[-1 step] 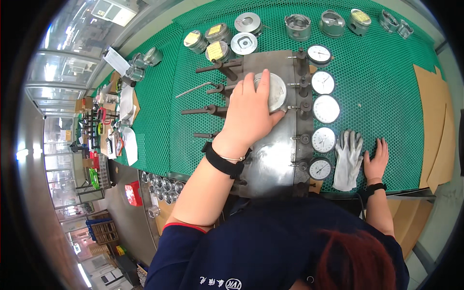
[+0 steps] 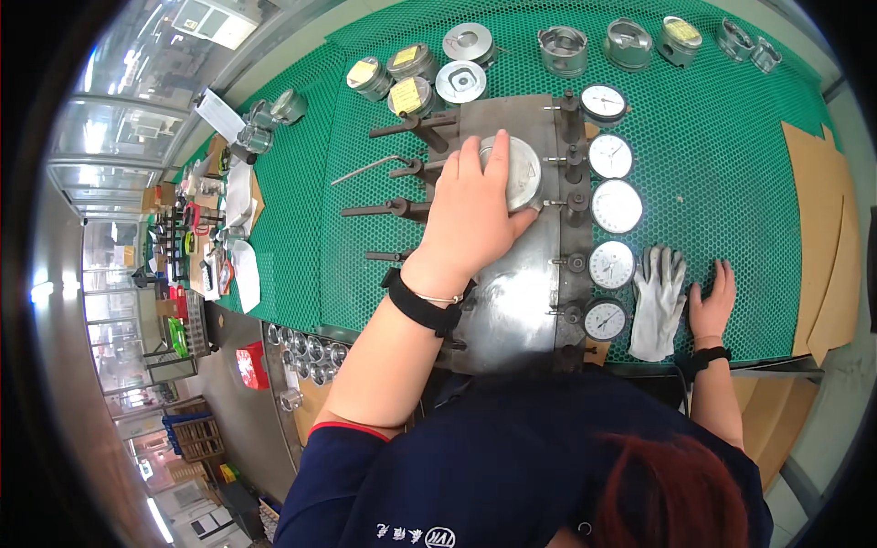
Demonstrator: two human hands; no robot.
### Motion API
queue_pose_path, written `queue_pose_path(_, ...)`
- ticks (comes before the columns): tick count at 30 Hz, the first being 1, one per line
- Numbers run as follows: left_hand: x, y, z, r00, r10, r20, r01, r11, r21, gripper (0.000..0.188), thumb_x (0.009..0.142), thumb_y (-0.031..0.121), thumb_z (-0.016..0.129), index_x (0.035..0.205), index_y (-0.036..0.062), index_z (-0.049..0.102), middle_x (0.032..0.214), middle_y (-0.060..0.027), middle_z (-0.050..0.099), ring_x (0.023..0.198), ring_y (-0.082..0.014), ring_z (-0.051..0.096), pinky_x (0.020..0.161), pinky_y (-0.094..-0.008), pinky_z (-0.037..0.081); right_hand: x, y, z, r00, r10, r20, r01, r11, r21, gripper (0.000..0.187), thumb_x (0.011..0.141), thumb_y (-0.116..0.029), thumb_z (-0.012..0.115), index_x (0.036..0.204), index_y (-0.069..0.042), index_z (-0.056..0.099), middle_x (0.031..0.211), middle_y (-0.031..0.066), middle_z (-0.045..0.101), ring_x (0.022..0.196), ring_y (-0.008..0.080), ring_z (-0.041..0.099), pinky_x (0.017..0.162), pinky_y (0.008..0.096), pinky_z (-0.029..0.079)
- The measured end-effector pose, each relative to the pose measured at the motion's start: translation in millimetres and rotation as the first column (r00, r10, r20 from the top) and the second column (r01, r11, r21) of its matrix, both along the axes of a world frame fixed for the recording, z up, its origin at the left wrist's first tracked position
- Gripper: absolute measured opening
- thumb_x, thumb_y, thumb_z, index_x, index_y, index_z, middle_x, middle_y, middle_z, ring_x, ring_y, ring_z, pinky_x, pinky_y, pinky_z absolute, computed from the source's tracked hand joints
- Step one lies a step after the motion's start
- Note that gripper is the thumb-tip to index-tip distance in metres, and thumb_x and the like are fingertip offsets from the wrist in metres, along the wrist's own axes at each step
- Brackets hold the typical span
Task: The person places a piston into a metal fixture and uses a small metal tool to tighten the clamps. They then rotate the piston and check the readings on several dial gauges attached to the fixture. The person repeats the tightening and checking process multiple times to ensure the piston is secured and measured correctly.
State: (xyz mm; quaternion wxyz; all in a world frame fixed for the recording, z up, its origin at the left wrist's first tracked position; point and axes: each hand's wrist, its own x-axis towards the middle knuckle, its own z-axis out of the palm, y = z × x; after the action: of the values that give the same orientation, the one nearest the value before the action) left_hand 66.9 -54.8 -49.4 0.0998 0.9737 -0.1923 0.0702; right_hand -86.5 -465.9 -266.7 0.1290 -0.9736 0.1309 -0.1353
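- Metal piston [image 2: 526, 175] sits unmoved on the steel plate [image 2: 512, 320], suggesting steady handling.
- Left hand [image 2: 470, 210], part-open, still grasps its edge; right hand [image 2: 713, 301] lies open, apparently empty, beside the glove [image 2: 655, 306].

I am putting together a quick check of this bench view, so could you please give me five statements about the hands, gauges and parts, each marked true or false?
1. The left hand is on a round metal piece. True.
2. The right hand grips the glove. False: the right hand lies on the green mat beside the glove.
3. Five dial gauges stand in a row along the metal plate. True.
4. The brown cardboard lies left of the metal plate. False: the brown cardboard lies at the mat's right end.
5. Some metal parts bear yellow notes. True.
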Motion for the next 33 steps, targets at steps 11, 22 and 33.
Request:
queue_pose_path(11,14.0,-2.2,-6.2,0.998,-0.005,-0.058,-0.001,0.995,-0.095,0.094,0.076,0.026,0.084,0.153,0.0024,0.034,0.150,-0.0334,0.037,0.137,-0.0488,0.039,0.113,-0.0493,0.039,102.1,95.9,122.4,0.889,0.318,0.329,-0.431,0.825,0.367,0.060,0.084,-0.002,0.068,0.141,-0.003,0.050,0.142,0.0184,0.055,0.133,0.0358,0.053,0.112,0.0424,0.041)
queue_pose_path(22,17.6,-0.5,-9.3,0.999,-0.007,-0.037,0.003,0.995,-0.101,0.094,0.076,0.027,0.084,0.153,0.0036,0.035,0.151,-0.0319,0.036,0.139,-0.0472,0.038,0.114,-0.0484,0.038,153.2,148.2,151.1,0.797,0.472,0.377,-0.600,0.686,0.411,0.077,0.074,0.007,0.073,0.145,-0.006,0.048,0.139,0.0174,0.059,0.128,0.0347,0.057,0.107,0.0394,0.048)
queue_pose_path(33,19.6,-1.2,-11.0,1.000,-0.005,-0.022,0.003,0.995,-0.099,0.093,0.077,0.027,0.084,0.153,0.0040,0.036,0.152,-0.0312,0.036,0.139,-0.0461,0.038,0.114,-0.0476,0.038,160.9,149.0,139.0,0.793,0.465,0.393,-0.607,0.659,0.445,0.079,0.073,0.000,0.080,0.146,-0.006,0.050,0.137,0.0154,0.062,0.126,0.0292,0.060,0.106,0.0375,0.047)
